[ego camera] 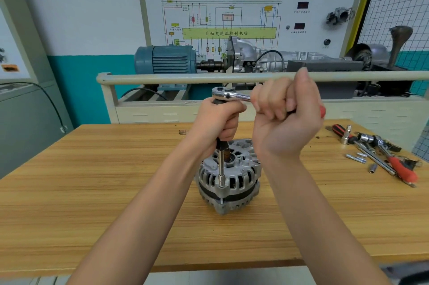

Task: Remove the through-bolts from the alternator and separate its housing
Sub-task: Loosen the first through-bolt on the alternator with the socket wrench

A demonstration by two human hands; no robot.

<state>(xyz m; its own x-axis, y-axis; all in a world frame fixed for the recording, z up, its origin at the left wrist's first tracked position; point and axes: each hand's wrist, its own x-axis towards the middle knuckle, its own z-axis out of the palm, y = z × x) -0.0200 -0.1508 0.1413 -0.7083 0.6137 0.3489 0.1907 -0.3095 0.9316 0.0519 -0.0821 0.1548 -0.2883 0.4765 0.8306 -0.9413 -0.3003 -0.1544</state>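
A silver alternator [228, 181] stands upright on the wooden table [92, 191]. A chrome extension bar with a socket [221, 168] rises from the housing's front rim, its socket end down on a through-bolt there. My left hand [220, 119] grips the black upper part of this bar, just under the ratchet head [224, 93]. My right hand [285, 112] is curled round the ratchet's handle, whose red end pokes out past the palm. Below the socket a short piece of bolt shank shows across the housing's dark gap.
Loose tools lie at the table's right: a red-handled ratchet [399, 166], a black-and-red screwdriver [341, 130], sockets and small bolts [358, 158]. Behind the table stands a training rig with a blue motor [166, 59] and a rail [185, 78].
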